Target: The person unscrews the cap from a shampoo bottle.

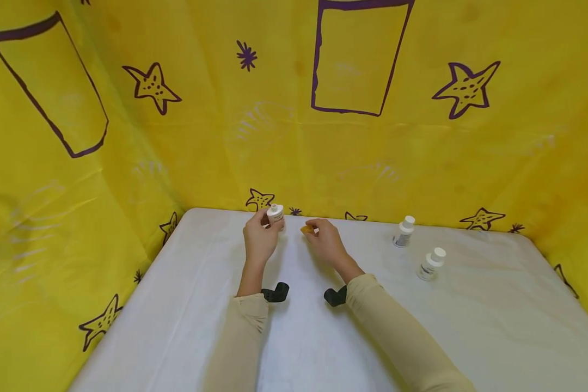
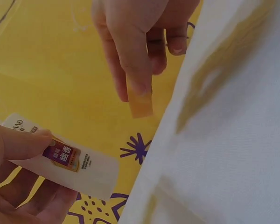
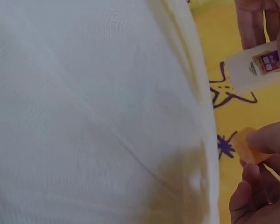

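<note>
My left hand (image 1: 262,238) grips a small white bottle (image 1: 275,213) upright above the far side of the table, neck up. A purple and gold label (image 2: 63,154) shows on its side in the left wrist view, with the thumb lying across its edge. To the right of the bottle and apart from it, my right hand (image 1: 324,238) pinches a small thin orange piece (image 2: 141,105) between thumb and fingers. In the right wrist view this orange piece (image 3: 248,145) has a rounded edge; I cannot tell what it is.
Two white-capped bottles, one farther back (image 1: 403,232) and one nearer (image 1: 432,264), stand on the right of the white-covered table (image 1: 176,326). Yellow cloth (image 1: 274,147) with purple starfish drawings hangs behind and at the sides. Black wrist devices (image 1: 276,293) sit at both wrists.
</note>
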`<state>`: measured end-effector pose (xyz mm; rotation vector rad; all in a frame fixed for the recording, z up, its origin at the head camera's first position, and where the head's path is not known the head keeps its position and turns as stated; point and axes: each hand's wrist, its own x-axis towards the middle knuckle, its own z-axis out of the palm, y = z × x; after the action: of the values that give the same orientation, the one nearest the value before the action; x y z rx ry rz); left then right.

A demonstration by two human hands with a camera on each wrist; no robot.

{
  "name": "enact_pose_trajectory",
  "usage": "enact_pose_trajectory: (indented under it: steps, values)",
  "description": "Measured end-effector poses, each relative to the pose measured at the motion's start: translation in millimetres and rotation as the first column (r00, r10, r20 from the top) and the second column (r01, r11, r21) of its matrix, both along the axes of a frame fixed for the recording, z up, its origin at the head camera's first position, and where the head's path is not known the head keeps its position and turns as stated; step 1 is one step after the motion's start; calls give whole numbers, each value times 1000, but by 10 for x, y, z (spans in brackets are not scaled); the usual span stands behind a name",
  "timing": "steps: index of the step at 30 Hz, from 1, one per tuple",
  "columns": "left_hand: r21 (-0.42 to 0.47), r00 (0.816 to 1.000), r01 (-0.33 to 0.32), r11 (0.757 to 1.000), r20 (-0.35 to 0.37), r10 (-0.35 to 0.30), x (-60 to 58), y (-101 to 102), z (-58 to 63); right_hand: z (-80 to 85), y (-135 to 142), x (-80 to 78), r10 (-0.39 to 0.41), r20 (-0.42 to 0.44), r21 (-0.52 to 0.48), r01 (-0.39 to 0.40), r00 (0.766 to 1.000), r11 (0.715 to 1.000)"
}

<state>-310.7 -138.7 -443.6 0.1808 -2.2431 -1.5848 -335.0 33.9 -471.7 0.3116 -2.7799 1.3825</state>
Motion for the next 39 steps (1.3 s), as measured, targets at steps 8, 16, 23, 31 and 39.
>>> enact_pose_trajectory:
  steps: [8,16,23,31,39]
  values:
    - [-5,998,-12,1000,56,12,-64,-39,-147,-85,-121,-35,1,89,-38,2,996,999]
    - [-45,993,-2,999,115,7,-62,-36,-194,-114,-191,-19,6,112,-19,-4,994,1000]
    - [-44,993,-32,998,109,37,-61,-40,-231,-164,-231,-19,31,108,63,-37,994,997]
    - [-49,990,-38,998,136,45,-65,-41,-238,-187,-226,-19,42,98,80,-50,994,996]
    - [-124,989,-22,992,144,40,-29,-54,-191,-211,-199,1,55,121,42,-60,991,997]
